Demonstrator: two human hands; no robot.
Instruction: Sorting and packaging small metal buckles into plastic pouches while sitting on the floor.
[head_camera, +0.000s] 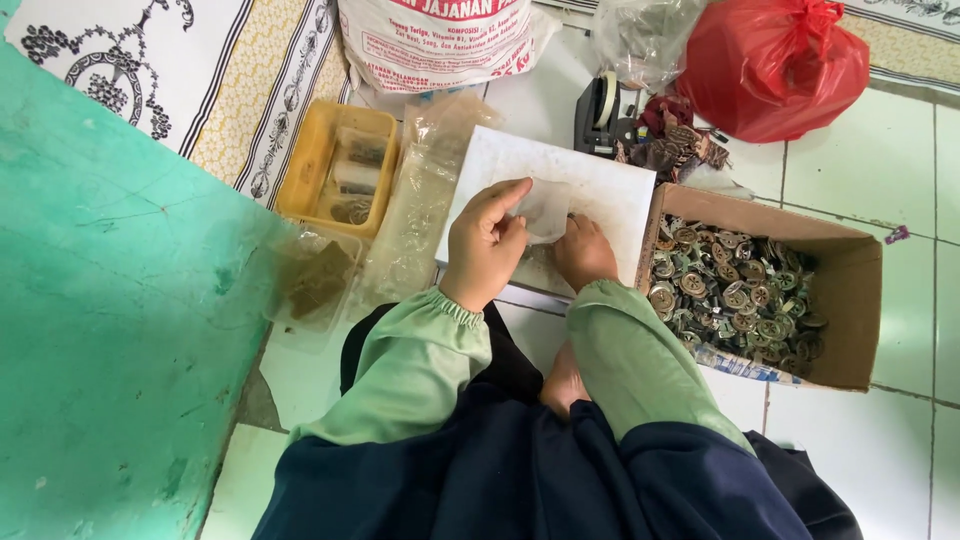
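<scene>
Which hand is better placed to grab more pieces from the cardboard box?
The right hand, probably: it rests on the white board right beside the cardboard box, while the left hand pinches the small clear bag.

I see a small clear plastic pouch, flat and slightly crumpled, lying near the middle of the white board, pinched at its left edge.

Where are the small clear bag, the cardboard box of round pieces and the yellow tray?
small clear bag (547, 208), head view, middle of the plastic.
cardboard box (852, 300), head view, right inner wall.
yellow tray (303, 165), head view, left rim.
</scene>
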